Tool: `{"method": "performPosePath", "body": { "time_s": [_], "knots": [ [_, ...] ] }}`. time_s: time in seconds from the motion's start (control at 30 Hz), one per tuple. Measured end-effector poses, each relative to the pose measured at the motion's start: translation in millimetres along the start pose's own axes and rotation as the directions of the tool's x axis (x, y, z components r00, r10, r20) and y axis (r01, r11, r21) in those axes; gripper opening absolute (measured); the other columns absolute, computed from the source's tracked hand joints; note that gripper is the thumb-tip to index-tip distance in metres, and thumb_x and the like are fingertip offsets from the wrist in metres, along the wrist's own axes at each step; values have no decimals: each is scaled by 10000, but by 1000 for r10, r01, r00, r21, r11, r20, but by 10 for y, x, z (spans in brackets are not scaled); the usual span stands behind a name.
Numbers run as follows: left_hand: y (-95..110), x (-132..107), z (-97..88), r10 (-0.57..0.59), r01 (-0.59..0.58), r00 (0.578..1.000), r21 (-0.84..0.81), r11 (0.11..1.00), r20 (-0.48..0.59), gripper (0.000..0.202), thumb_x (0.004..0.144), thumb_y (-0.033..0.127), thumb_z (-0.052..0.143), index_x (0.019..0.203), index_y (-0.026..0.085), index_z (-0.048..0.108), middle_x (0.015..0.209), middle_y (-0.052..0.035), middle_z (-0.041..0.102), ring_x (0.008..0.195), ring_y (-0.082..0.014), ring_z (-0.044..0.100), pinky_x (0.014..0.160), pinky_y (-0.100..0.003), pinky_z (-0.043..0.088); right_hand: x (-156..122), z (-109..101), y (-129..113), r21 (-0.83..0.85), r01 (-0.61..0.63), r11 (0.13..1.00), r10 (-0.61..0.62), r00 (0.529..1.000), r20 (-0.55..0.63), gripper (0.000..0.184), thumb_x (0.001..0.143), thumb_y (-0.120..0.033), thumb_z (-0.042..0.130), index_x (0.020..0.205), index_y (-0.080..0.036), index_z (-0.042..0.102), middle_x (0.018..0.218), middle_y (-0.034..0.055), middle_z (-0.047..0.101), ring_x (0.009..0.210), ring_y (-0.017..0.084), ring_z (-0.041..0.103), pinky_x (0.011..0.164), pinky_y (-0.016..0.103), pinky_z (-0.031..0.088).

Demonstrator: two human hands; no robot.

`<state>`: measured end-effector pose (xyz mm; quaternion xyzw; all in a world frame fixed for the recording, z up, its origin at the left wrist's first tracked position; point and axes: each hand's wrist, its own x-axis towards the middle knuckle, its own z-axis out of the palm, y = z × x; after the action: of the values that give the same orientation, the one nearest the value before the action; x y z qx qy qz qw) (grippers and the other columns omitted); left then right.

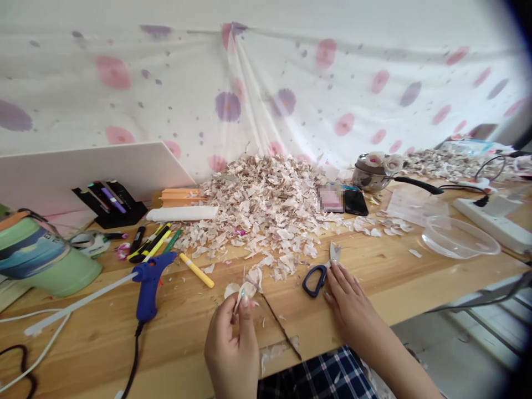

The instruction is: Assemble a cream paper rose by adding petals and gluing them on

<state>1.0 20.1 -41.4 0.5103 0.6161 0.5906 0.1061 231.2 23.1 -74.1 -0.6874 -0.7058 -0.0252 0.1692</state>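
My left hand (233, 343) is closed in a pinch on a small pale petal-like husk piece (246, 290), held up just above the wooden table (100, 338). My right hand (347, 302) lies flat on the table with its fingers stretched out, touching the blue-handled scissors (319, 271). A thin dark twig (281, 326) lies on the table between my hands. A big heap of pale husk scraps (266, 205) fills the middle of the table behind them.
A blue glue gun (148, 282) with its cord, a yellow marker (197, 270) and several pens lie left. A green tumbler (39, 257) stands far left. At right are a clear plastic bowl (459, 237), a metal pan (374, 174), a phone (355, 202) and a power strip (494, 221).
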Motion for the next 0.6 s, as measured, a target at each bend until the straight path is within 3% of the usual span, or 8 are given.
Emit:
{"method": "performPosePath", "body": {
  "time_s": [0.13,0.2,0.3,0.37,0.47,0.6],
  "knots": [
    [-29,28,-19,0,0,1000,21,1000,-4,258,844,438,596,886,194,668,723,-60,765,663,-201,723,628,-267,562,269,-200,156,109,-1,994,-7,997,73,486,906,-282,376,1342,-115,513,1461,191,432,1374,329,353,1083,553,351],
    [-47,28,-19,6,-6,1000,15,1000,8,249,840,434,599,870,197,670,707,-56,763,647,-202,721,613,-266,565,475,-308,309,154,12,988,-20,999,49,471,924,-292,384,1354,-130,488,1451,179,452,1373,302,365,1091,510,363],
    [-52,3,7,11,-10,999,-33,999,33,222,828,412,616,873,202,672,709,-48,764,625,-196,723,597,-252,570,929,-411,665,134,-57,989,62,997,-36,413,974,-266,373,1362,-146,449,1417,169,485,1350,263,405,1086,445,382],
    [-30,-25,40,-32,32,999,-67,997,10,224,826,416,618,882,206,670,727,-46,761,636,-194,722,615,-254,570,1274,-426,958,102,-156,982,165,982,-90,362,983,-236,433,1322,-117,475,1347,174,532,1272,275,486,1040,466,420],
    [21,-59,95,-90,86,995,-98,991,-33,266,827,468,606,865,214,671,724,-41,741,656,-195,707,648,-269,560,1677,-378,1371,56,-286,957,291,941,-171,330,945,-281,574,1250,-162,543,1305,108,551,1173,282,546,971,521,453],
    [63,-63,141,-60,53,997,-107,993,-56,267,821,500,611,821,243,685,667,-15,721,619,-184,674,598,-262,528,1852,-261,1733,39,-352,935,350,902,-254,296,933,-282,594,1204,-162,575,1264,95,572,1143,276,558,959,522,456]
  ]
}}
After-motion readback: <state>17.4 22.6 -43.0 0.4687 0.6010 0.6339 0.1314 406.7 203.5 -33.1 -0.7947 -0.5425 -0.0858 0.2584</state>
